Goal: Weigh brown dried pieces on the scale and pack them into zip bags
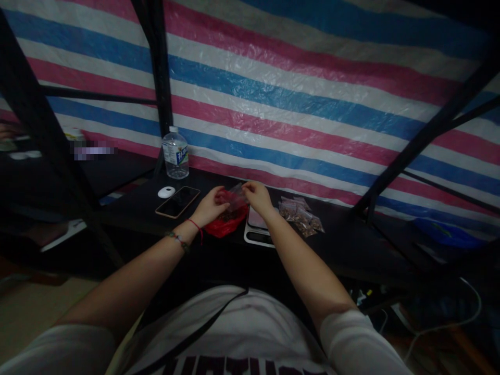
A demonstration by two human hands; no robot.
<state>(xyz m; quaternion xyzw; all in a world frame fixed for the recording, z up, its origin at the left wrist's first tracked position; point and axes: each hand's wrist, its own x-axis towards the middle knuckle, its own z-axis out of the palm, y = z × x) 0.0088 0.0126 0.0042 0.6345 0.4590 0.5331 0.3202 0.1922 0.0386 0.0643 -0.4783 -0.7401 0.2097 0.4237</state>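
Note:
A small clear plastic bag (236,196) is stretched between my hands, above an open red plastic bag (223,227) with dark contents that I cannot make out. My right hand (258,198) pinches the clear bag's right side. On its left side, the curled fingers and thumb of my left hand (211,207) grip the edge. Below my right wrist sits a white digital scale (258,238), partly covered by the forearm. Several filled clear bags (300,216) with brown bits inside lie in a pile to the right of the scale.
Left of the red bag lie a phone (178,202) and a white round object (166,192). A clear plastic bottle (176,155) stands behind them. Black metal posts (158,88) frame the desk, with a striped plastic sheet (281,104) at the back. A blue item (445,233) lies far right.

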